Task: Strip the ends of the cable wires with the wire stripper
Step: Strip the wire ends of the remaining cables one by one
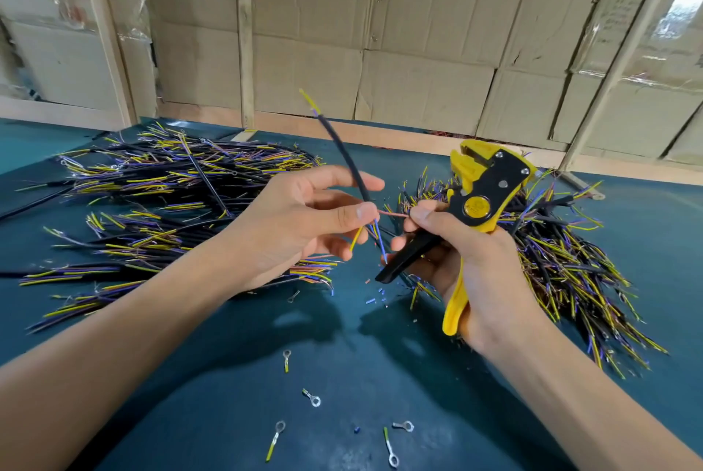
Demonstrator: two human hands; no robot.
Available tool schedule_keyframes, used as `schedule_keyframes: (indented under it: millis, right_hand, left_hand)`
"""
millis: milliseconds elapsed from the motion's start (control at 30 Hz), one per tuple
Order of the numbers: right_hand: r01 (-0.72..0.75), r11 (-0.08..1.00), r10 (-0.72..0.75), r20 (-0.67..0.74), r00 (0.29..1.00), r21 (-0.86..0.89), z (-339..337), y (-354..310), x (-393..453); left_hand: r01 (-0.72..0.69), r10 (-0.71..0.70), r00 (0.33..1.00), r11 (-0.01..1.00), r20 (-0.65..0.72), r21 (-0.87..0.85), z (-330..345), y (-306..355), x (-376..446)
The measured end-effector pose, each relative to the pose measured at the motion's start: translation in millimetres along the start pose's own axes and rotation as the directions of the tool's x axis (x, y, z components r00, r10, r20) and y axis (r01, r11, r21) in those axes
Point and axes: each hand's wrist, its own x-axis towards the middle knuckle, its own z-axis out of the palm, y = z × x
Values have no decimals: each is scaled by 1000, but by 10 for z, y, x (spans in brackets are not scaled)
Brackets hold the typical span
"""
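Ring terminals (pixel 312 398) lie scattered along the near edge of the green table (pixel 627 242) as a worker separates one wire for stripping.

Above the middle of the table, the left hand (pixel 304 219) pinches a black cable (pixel 344 154) between thumb and fingers, its long axis rising up and away toward the far edge, its loose yellow and blue wires hanging below the grip. A pink wire (pixel 392 214) runs sideways from that pinch to the right hand (pixel 456 261), whose thumb and forefinger nip its free end while the remaining fingers curl round the handles of the yellow wire stripper (pixel 479 200). The stripper's head points up and away, beyond the wire, so it would have to swing down to meet it. Cable piles (pixel 171 181) flank both sides.
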Motion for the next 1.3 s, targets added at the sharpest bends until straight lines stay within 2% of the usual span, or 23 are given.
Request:
schedule_keyframes:
  millis: [167,300,467,767,1000,1300]
  right_hand:
    - [15,1000,-15,-8,1000,-8,-34,-4,23]
    - [-45,999,45,20,999,29,-54,31,29]
    - [-104,994,108,145,983,-37,-21,101,-16]
    - [-110,987,141,297,944,-120,21,110,-80]
    - [-63,987,109,325,939,-150,4,122,-87]
    - [-71,984,124,345,930,-163,3,145,-89]
  left_hand:
    - [41,-41,999,999,-5,-11,26,4,-6]
    - [-20,5,988,995,-154,-96,34,46,22]
    - [-120,51,953,969,-299,-217,25,122,60]
    - [-152,66,928,966,-365,-211,69,150,55]
    - [-189,93,911,960,-401,-206,76,170,50]
    - [-242,146,897,952,-418,-186,96,162,38]
